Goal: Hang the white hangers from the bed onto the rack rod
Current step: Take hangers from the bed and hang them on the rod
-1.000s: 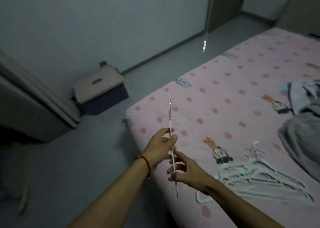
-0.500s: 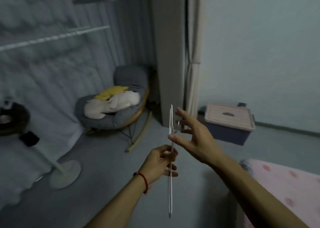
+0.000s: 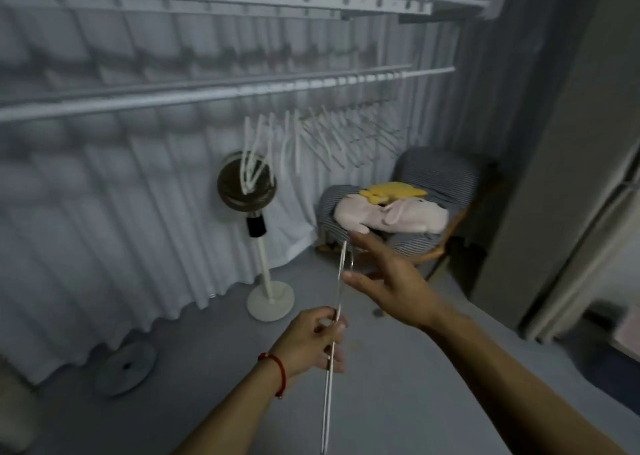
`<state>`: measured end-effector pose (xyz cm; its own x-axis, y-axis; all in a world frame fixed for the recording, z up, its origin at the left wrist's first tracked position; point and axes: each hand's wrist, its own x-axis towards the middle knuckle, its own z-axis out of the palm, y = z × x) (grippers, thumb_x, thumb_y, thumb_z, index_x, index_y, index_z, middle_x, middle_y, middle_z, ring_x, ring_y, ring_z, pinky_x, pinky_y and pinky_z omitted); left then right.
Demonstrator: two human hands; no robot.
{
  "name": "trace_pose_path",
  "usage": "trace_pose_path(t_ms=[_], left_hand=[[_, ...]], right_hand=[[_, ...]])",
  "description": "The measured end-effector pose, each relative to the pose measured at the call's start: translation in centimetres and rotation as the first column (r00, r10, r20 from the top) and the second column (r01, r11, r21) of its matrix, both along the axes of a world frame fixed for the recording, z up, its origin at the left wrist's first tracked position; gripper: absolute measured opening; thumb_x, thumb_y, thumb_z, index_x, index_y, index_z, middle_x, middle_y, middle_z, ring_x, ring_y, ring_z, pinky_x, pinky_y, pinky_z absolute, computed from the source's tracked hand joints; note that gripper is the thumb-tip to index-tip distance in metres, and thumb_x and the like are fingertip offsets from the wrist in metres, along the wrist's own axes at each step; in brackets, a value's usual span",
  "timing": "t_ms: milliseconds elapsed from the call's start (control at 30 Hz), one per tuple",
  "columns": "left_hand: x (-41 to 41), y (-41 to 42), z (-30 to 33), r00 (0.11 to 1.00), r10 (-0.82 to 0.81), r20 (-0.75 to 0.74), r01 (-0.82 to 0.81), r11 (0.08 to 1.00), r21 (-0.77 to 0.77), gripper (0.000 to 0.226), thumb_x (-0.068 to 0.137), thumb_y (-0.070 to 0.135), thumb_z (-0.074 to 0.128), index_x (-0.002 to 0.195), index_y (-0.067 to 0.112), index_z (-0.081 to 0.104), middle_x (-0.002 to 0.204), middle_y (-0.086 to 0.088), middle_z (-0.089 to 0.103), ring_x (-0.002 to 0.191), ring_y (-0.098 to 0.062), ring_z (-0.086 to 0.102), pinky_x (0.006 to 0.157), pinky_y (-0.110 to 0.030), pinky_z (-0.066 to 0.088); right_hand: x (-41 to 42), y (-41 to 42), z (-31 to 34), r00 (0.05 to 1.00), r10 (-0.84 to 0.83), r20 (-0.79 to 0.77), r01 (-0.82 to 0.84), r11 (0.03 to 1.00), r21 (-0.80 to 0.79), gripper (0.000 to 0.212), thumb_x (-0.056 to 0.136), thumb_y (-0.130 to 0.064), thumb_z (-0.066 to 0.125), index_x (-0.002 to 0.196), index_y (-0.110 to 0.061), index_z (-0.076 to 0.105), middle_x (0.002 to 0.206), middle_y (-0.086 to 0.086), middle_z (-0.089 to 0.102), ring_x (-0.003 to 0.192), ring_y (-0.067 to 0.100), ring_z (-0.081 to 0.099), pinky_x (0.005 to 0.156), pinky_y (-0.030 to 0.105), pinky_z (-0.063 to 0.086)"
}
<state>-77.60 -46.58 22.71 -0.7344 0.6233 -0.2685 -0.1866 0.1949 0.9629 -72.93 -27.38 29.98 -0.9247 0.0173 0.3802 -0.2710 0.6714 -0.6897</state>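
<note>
My left hand (image 3: 313, 342), with a red cord at the wrist, pinches a thin white hanger (image 3: 331, 368) seen edge-on and held upright. My right hand (image 3: 388, 281) is spread with straight fingers beside the hanger's top, near its metal hook; contact is unclear. The white rack rod (image 3: 221, 93) runs across the upper view in front of a white curtain. Several white hangers (image 3: 322, 136) hang from it toward its right end. The bed is out of view.
A standing fan (image 3: 247, 186) on a round base stands below the rod. A striped rocking chair (image 3: 436, 191) with pink and yellow plush toys sits to the right. A round disc (image 3: 126, 366) lies on the grey floor at left. A wall edge rises at far right.
My view has swung left from the bed to the rack and curtain. Both hands stay on the upright hanger; my right hand moved from its middle up to its hook end.
</note>
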Motion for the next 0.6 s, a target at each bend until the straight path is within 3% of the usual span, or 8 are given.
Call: trace_pose_path(t_ms=[100,200,267,500,600], left_hand=[[-3.5,-4.7,-0.8,0.991,0.121,0.049,-0.119,0.991,-0.055,0.024,0.099,0.020,0.061,0.107,-0.002,0.061,0.084,-0.019,0.055,0.065,-0.028,0.064,0.067,-0.046,0.061],[-7.2,-8.6,-1.1,0.967,0.249,0.058,-0.243,0.966,-0.092,0.025,0.100,0.020,0.059,0.106,-0.004,0.061,0.077,-0.020,0.056,0.062,-0.028,0.061,0.065,-0.045,0.061],[-9.6,-10.4,-0.6,0.934,0.356,0.016,-0.353,0.930,-0.100,0.022,0.101,0.019,0.058,0.101,-0.002,0.062,0.072,-0.020,0.055,0.057,-0.026,0.059,0.059,-0.041,0.059],[-17.5,-13.4,7.3,0.827,0.539,-0.163,-0.558,0.821,-0.118,0.029,0.100,0.026,0.058,0.101,-0.001,0.067,0.075,-0.019,0.061,0.055,-0.024,0.060,0.053,-0.031,0.054],[-21.3,-13.9,11.1,0.789,0.559,-0.256,-0.602,0.786,-0.137,0.039,0.100,0.037,0.056,0.102,0.000,0.068,0.079,-0.019,0.064,0.058,-0.023,0.060,0.053,-0.029,0.054]], right_hand=[[-4.2,-2.9,-0.2,0.999,0.046,-0.015,-0.047,0.998,-0.029,0.052,0.097,-0.040,0.065,0.144,-0.020,0.054,0.139,-0.006,0.059,0.119,0.000,0.060,0.088,0.022,0.057],[-8.4,-5.1,0.3,0.992,0.122,-0.015,-0.122,0.992,-0.034,0.041,0.099,-0.036,0.063,0.137,-0.021,0.061,0.130,-0.007,0.063,0.112,-0.001,0.062,0.085,0.015,0.055],[-11.1,-6.2,0.8,0.984,0.175,-0.020,-0.176,0.982,-0.061,0.039,0.100,-0.034,0.062,0.136,-0.020,0.062,0.127,-0.007,0.063,0.110,0.000,0.063,0.084,0.013,0.053],[-20.2,-6.8,3.0,0.964,0.255,-0.077,-0.265,0.949,-0.171,0.027,0.099,-0.035,0.063,0.124,-0.027,0.069,0.116,-0.004,0.069,0.102,0.007,0.067,0.088,0.038,0.059],[-23.3,-6.9,4.8,0.956,0.279,-0.089,-0.292,0.934,-0.205,0.024,0.100,-0.033,0.063,0.122,-0.027,0.071,0.116,-0.006,0.070,0.104,0.007,0.067,0.089,0.035,0.058]])
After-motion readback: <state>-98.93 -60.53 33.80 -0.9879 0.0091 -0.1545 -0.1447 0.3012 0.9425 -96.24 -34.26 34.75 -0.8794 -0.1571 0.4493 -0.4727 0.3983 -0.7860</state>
